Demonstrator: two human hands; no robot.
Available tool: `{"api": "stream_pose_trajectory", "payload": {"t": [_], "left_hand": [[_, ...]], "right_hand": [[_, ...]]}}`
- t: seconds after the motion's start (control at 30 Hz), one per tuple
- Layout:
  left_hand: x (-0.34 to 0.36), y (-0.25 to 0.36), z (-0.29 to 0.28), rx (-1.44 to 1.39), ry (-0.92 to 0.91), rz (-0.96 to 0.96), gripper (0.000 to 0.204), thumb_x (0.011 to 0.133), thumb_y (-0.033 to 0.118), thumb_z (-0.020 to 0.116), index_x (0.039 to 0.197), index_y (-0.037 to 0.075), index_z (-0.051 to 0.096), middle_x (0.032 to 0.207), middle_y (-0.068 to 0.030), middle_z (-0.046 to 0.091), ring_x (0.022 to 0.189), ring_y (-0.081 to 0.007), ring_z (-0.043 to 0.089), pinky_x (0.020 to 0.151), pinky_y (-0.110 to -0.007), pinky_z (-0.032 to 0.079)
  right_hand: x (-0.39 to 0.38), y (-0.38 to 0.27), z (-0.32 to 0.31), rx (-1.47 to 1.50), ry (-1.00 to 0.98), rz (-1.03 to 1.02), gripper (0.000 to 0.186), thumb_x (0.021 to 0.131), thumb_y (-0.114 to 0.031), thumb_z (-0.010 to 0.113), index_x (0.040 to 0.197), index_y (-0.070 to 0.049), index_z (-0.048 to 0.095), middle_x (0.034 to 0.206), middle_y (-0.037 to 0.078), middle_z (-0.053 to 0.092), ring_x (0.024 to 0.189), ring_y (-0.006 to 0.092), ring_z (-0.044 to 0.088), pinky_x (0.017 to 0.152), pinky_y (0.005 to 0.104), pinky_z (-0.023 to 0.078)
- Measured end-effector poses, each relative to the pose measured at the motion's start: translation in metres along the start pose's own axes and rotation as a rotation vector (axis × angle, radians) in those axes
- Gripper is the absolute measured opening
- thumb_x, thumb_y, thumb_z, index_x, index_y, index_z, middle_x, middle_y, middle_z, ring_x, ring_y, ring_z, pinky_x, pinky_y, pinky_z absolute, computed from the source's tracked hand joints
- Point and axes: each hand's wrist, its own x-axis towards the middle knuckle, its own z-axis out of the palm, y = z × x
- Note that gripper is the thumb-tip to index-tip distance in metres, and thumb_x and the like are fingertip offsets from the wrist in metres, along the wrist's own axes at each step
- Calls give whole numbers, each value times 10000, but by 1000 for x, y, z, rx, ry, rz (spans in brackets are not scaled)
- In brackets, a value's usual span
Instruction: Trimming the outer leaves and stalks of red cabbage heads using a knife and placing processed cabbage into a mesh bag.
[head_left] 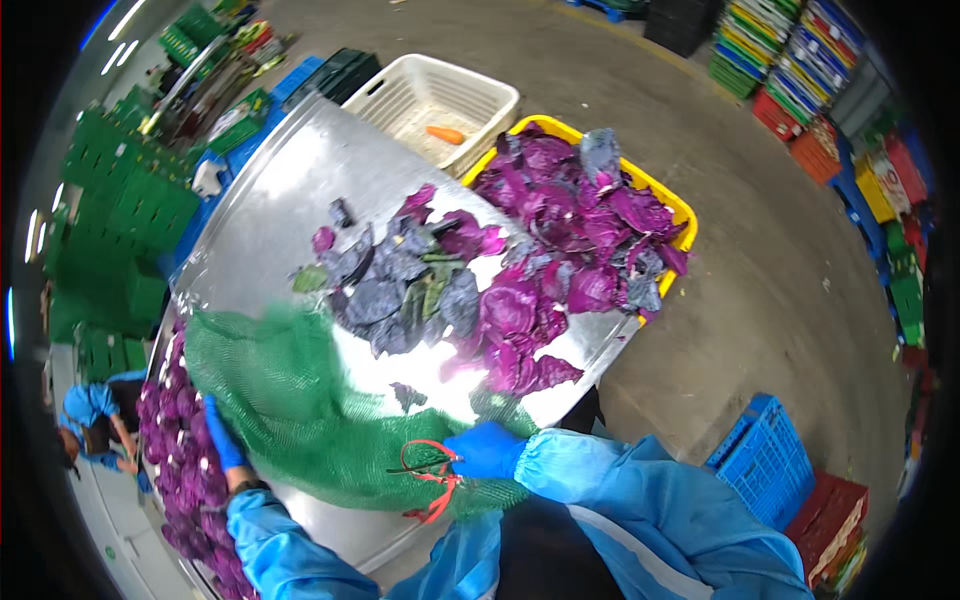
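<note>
A green mesh bag (290,385) lies loosely spread across the near side of the metal table (265,195). My right hand (485,452), in a blue glove, is closed at the bag's near right end. A red drawstring (442,480) and a thin dark strip, too small to make out, stick out beside this fist. My left hand (222,435), also gloved in blue, is stretched out between the mesh and a heap of red cabbages (185,460) at the left. Its fingers look straight. Dark outer cabbage leaves (390,285) and purple leaves (515,330) lie beyond the mesh.
A yellow crate (680,215) piled with purple leaves stands against the table's far right edge. Beside it, a white crate (490,95) holds a carrot (446,134). A blue crate (765,465) is on the floor at right. Another person (95,405) stands at far left.
</note>
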Motion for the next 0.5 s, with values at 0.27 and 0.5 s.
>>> {"api": "stream_pose_trajectory", "payload": {"t": [0.27,0.5], "left_hand": [[69,-182,175,684,223,459,588,1030,349,425,1457,-41,316,1446,-231,420,1287,-327,454,1074,-370,343],[68,-151,408,631,-187,483,573,1025,332,444,1467,-13,326,1519,-178,351,1395,-272,349,1136,-342,261]], "right_hand": [[9,34,-49,4,130,111,305,821,-341,618,969,-74,605,796,171,658,734,375,648,659,483,503],[11,96,-127,316,431,234,335,785,-316,679,992,-56,634,798,192,650,721,375,651,645,439,503]]}}
